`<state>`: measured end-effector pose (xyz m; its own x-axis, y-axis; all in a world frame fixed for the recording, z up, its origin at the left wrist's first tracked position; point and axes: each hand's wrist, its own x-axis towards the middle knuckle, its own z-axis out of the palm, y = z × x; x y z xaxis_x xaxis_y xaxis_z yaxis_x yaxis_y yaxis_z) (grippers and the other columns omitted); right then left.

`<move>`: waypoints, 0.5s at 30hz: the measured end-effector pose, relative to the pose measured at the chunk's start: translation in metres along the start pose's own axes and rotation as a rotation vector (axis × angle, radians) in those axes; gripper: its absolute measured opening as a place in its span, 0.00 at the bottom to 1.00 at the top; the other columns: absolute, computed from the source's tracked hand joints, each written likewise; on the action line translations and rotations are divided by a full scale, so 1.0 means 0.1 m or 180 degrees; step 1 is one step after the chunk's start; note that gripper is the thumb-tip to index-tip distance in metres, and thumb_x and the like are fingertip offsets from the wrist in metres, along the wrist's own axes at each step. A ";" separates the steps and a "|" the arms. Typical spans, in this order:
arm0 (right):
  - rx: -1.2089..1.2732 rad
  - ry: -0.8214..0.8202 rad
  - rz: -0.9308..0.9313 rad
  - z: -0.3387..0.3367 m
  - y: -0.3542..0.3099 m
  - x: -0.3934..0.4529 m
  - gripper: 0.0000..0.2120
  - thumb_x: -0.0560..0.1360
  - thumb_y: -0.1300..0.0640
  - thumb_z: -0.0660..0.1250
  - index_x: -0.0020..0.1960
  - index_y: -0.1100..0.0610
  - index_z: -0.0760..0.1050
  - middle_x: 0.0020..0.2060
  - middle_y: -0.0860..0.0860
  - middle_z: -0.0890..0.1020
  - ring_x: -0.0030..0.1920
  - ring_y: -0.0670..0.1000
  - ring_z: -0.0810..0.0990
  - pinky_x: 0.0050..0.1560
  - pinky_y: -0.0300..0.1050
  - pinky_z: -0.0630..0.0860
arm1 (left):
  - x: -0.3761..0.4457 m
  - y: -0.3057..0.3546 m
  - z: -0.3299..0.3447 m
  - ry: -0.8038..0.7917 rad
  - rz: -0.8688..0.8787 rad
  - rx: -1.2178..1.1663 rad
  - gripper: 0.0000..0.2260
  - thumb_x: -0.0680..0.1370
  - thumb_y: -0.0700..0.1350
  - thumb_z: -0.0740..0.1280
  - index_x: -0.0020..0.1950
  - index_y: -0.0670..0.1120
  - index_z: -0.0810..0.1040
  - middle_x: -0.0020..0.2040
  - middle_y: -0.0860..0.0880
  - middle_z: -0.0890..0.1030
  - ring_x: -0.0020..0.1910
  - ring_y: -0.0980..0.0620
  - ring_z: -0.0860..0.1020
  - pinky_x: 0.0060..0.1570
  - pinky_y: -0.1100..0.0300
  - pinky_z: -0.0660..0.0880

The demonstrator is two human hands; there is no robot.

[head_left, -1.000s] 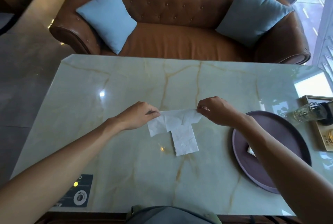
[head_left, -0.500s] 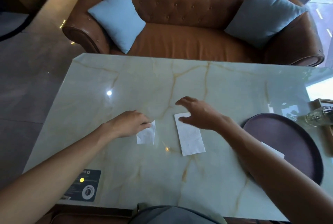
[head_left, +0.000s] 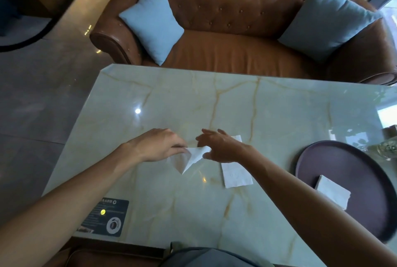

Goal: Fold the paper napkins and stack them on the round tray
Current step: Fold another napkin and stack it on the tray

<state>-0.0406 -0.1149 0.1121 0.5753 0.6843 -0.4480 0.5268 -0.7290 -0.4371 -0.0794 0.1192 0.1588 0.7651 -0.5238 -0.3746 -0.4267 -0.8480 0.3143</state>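
Observation:
My left hand (head_left: 158,145) pinches the upper corner of a small white paper napkin (head_left: 190,159), which hangs lifted off the marble table (head_left: 236,105). My right hand (head_left: 221,145) hovers just right of it, fingers spread, its thumb near the napkin's right edge. A second napkin (head_left: 236,173), folded into a rectangle, lies flat on the table partly under my right wrist. A folded napkin (head_left: 333,191) rests on the dark round tray (head_left: 365,159) at the right.
A black sticker with a yellow dot (head_left: 107,216) sits at the table's near left edge. A glass object (head_left: 386,150) stands beyond the tray. A brown leather sofa (head_left: 236,51) with two blue cushions lies behind the table.
My right hand left the flat napkin and moved left toward the one in my left hand. My left hand raised its napkin off the table. The view shifted left.

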 end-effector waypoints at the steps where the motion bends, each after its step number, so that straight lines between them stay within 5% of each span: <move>1: 0.0060 0.0074 0.0097 -0.01 0.04 -0.03 0.17 0.80 0.52 0.66 0.68 0.52 0.76 0.71 0.48 0.76 0.75 0.51 0.68 0.77 0.58 0.58 | -0.01 -0.02 0.01 0.0043 -0.0035 -0.0041 0.14 0.83 0.57 0.61 0.45 0.50 0.78 0.38 0.53 0.80 0.38 0.54 0.77 0.37 0.61 0.70; 4: 0.0273 0.0222 0.0365 -0.13 0.18 -0.16 0.11 0.80 0.51 0.66 0.57 0.54 0.82 0.55 0.50 0.85 0.58 0.54 0.81 0.58 0.47 0.71 | -0.06 -0.14 0.07 0.0123 -0.0216 -0.0116 0.18 0.83 0.54 0.62 0.38 0.45 0.71 0.32 0.50 0.75 0.34 0.51 0.74 0.34 0.57 0.66; 7: 0.0467 0.0368 0.0540 -0.28 0.28 -0.30 0.08 0.80 0.53 0.66 0.49 0.55 0.81 0.43 0.49 0.82 0.47 0.55 0.80 0.44 0.45 0.70 | -0.09 -0.22 0.17 0.0155 -0.0314 -0.0270 0.19 0.84 0.53 0.62 0.37 0.44 0.67 0.30 0.49 0.72 0.31 0.50 0.70 0.36 0.54 0.68; 10: 0.0388 0.0581 0.0624 -0.42 0.29 -0.38 0.09 0.80 0.53 0.65 0.53 0.55 0.82 0.47 0.53 0.85 0.50 0.57 0.81 0.47 0.49 0.76 | -0.08 -0.23 0.26 0.0142 -0.0503 -0.0603 0.20 0.83 0.53 0.62 0.37 0.44 0.64 0.29 0.49 0.67 0.30 0.53 0.64 0.34 0.55 0.64; 13: 0.0239 0.0745 0.0626 -0.56 0.24 -0.43 0.10 0.80 0.54 0.64 0.55 0.54 0.83 0.49 0.52 0.86 0.51 0.57 0.82 0.47 0.47 0.75 | -0.06 -0.29 0.38 0.0042 -0.0670 -0.0870 0.19 0.80 0.59 0.61 0.37 0.47 0.69 0.31 0.53 0.71 0.31 0.56 0.67 0.36 0.55 0.68; 15: 0.0155 0.0784 0.0550 -0.64 0.18 -0.46 0.10 0.79 0.55 0.64 0.55 0.54 0.83 0.49 0.52 0.86 0.51 0.57 0.82 0.48 0.48 0.76 | -0.02 -0.21 0.38 0.0059 -0.0761 -0.1119 0.14 0.76 0.64 0.65 0.53 0.56 0.80 0.47 0.61 0.80 0.44 0.61 0.78 0.49 0.56 0.76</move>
<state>-0.0176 -0.1601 0.1750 0.7914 0.5215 -0.3190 0.3807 -0.8287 -0.4104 -0.0903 0.1346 0.1193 0.8324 -0.3113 -0.4585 -0.0481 -0.8648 0.4999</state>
